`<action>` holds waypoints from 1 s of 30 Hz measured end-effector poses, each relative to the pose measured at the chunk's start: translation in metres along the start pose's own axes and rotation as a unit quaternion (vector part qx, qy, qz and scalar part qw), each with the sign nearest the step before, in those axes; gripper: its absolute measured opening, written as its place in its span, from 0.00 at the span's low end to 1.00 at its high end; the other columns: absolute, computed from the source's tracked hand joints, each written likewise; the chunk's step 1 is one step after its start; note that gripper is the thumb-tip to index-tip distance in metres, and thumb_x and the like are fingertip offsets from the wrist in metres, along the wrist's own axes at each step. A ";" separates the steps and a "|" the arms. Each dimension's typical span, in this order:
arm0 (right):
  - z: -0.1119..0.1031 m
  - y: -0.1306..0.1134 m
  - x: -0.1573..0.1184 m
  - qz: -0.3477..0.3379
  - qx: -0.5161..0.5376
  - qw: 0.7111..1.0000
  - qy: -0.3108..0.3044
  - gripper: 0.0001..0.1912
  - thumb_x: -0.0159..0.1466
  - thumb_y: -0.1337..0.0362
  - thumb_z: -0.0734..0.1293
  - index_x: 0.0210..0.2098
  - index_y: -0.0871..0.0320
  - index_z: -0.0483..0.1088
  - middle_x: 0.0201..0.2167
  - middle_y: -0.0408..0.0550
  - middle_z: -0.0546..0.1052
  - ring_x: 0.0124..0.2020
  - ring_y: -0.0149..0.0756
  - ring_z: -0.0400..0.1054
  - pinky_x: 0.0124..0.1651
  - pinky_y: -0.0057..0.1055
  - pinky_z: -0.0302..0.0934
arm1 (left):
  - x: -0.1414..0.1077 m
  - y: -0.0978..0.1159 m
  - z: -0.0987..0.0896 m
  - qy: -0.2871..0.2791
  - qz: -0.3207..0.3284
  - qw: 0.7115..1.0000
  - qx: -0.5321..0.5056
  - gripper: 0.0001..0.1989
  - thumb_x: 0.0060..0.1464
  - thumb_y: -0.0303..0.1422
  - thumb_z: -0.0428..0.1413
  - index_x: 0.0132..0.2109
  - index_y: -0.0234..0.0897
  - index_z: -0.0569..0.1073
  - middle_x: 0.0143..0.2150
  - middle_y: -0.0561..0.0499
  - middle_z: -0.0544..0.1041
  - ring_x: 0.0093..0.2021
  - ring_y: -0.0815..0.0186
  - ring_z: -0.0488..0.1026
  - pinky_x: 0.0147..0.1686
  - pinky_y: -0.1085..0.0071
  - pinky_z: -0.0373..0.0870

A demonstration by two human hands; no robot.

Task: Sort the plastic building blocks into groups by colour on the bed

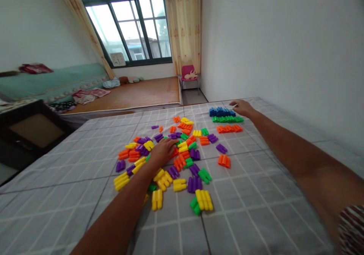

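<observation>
My left hand (163, 151) reaches into a loose pile of plastic building pieces, fingers stretched to the right over orange and green ones; I see nothing held in it. Around it lie purple pieces (195, 184), yellow pieces (204, 200), green pieces (204, 175) and orange pieces (180, 162), each made of joined tubes. Farther off, my right hand (241, 107) hovers at the right end of a blue row (221, 112), fingers apart and nothing visible in them. Just nearer than the blue row are a green row (228, 119) and an orange row (229, 128).
A grey checked cloth (244, 213) covers the surface under the pieces. The white wall (278, 50) runs along the right side. Beyond the far edge are a low bed platform (145, 92), a pink chair (188, 73) and a window. A dark cabinet (31, 133) stands at left.
</observation>
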State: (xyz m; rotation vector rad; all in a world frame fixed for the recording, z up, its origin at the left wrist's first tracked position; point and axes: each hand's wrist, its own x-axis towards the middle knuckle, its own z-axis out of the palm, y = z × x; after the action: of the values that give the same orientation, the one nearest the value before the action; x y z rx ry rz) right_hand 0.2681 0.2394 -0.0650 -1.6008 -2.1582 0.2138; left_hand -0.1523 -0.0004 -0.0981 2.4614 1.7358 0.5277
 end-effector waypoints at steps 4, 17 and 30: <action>-0.002 -0.041 -0.036 -0.094 -0.009 0.988 -0.121 0.12 0.57 0.60 0.67 0.38 0.54 0.78 0.36 0.46 0.80 0.38 0.40 0.73 0.42 0.32 0.64 | 0.001 0.000 0.000 0.004 0.003 1.000 0.001 0.18 0.61 0.34 0.46 0.55 0.42 0.73 0.50 0.47 0.76 0.50 0.59 0.71 0.50 0.63 0.68; 0.020 -0.152 -0.103 -0.196 -0.068 0.960 -0.186 0.13 0.60 0.64 0.65 0.44 0.57 0.75 0.41 0.48 0.80 0.39 0.35 0.73 0.40 0.26 0.61 | 0.001 0.006 -0.001 0.007 -0.022 0.998 0.065 0.18 0.63 0.35 0.45 0.55 0.44 0.73 0.50 0.48 0.77 0.51 0.60 0.72 0.49 0.67 0.68; 0.034 -0.155 -0.079 -0.148 -0.022 0.979 -0.137 0.14 0.63 0.67 0.62 0.45 0.59 0.76 0.42 0.50 0.80 0.41 0.36 0.73 0.44 0.27 0.63 | -0.004 0.004 -0.009 -0.007 -0.078 0.994 0.072 0.19 0.62 0.35 0.45 0.55 0.45 0.72 0.49 0.47 0.77 0.48 0.60 0.74 0.45 0.68 0.69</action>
State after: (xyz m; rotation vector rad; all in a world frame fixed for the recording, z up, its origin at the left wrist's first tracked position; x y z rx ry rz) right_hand 0.1364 0.1202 -0.0571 -1.3126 -2.5958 0.3089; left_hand -0.1529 -0.0062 -0.0899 2.3843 2.0052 0.3838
